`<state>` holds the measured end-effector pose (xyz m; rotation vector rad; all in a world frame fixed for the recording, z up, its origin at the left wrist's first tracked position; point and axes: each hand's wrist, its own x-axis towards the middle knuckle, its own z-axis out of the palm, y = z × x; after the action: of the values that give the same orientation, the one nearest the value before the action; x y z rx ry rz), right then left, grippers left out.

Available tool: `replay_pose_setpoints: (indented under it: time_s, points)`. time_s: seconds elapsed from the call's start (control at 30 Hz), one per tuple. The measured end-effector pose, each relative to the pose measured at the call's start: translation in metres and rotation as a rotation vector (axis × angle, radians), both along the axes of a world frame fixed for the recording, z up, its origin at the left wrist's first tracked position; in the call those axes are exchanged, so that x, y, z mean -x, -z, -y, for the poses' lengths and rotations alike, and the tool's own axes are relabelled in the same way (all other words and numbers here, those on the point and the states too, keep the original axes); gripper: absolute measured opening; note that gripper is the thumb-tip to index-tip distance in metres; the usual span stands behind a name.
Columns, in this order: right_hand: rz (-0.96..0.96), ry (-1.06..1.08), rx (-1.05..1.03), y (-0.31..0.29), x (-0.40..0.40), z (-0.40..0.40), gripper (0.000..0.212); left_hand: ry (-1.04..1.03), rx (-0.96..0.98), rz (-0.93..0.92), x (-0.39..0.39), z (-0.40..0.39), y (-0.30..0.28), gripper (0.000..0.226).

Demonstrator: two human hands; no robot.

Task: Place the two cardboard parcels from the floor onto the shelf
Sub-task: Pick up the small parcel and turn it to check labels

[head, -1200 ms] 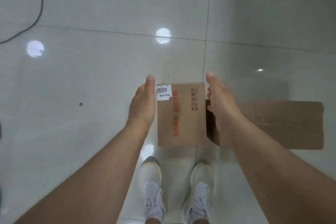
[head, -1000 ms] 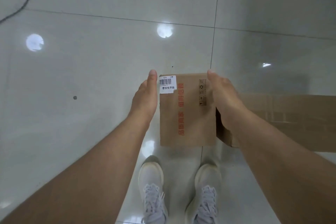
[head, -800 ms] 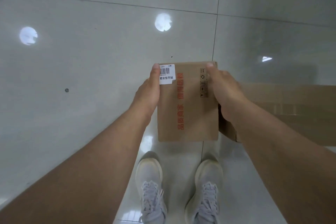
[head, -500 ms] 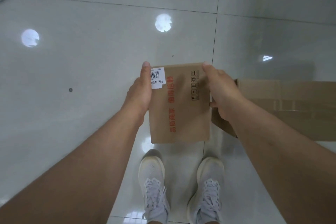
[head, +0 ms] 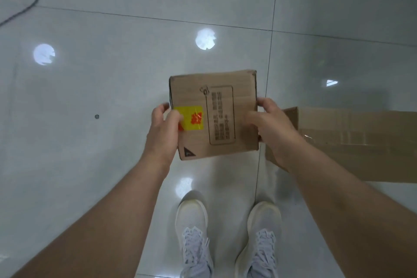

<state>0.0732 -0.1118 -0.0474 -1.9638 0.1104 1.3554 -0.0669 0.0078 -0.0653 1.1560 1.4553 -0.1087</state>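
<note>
Here the small parcel (head: 214, 115) sits gripped between left hand (head: 163, 130) and right hand (head: 272, 127).

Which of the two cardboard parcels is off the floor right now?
The small parcel with the yellow sticker, gripped between the left hand and right hand. The long flat parcel lies on the floor, at the right.

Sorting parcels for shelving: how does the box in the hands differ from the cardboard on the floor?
The small parcel is lifted, gripped by the left hand and right hand; the long parcel lies on the floor. The small parcel has a yellow sticker; the long parcel shows only tape. Both are brown cardboard.
</note>
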Motion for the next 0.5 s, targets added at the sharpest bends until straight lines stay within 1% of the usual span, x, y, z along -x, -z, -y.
replay_pose_setpoints:
  time_s: [0.03, 0.07, 0.1, 0.17, 0.23, 0.27, 0.3, 0.33, 0.4, 0.5]
  points:
    - [-0.044, 0.004, 0.002, 0.002, 0.002, 0.001, 0.031, 0.019, 0.025, 0.012, 0.002, 0.001, 0.0, 0.055]
    - [-0.068, 0.01, 0.013, 0.003, 0.003, 0.0, 0.034, 0.04, 0.039, 0.021, 0.005, 0.002, -0.001, 0.056]
    - [-0.068, 0.019, 0.031, 0.005, 0.003, -0.001, 0.042, 0.05, 0.043, 0.005, 0.006, 0.001, -0.001, 0.058]
    - [-0.037, 0.034, 0.085, 0.008, 0.002, -0.005, 0.067, 0.053, 0.023, -0.062, 0.006, -0.003, 0.001, 0.069]
    - [-0.001, 0.027, 0.159, 0.01, 0.003, -0.011, 0.091, 0.03, 0.051, -0.122, 0.004, -0.005, 0.002, 0.082]
    - [0.026, -0.001, 0.185, 0.01, 0.005, -0.015, 0.098, 0.018, 0.078, -0.144, 0.003, -0.006, 0.003, 0.085]
    - [0.051, -0.04, 0.197, 0.009, 0.007, -0.017, 0.099, 0.01, 0.106, -0.156, 0.003, -0.006, 0.004, 0.083]
    - [0.069, -0.08, 0.202, 0.009, 0.01, -0.019, 0.094, 0.01, 0.12, -0.157, 0.002, -0.006, 0.003, 0.075]
    - [0.102, -0.123, 0.186, 0.008, 0.013, -0.021, 0.074, -0.002, 0.136, -0.13, 0.001, -0.005, 0.0, 0.055]
    - [0.117, -0.061, 0.144, 0.007, 0.009, -0.019, 0.03, -0.066, 0.128, -0.072, 0.005, -0.004, 0.001, 0.036]
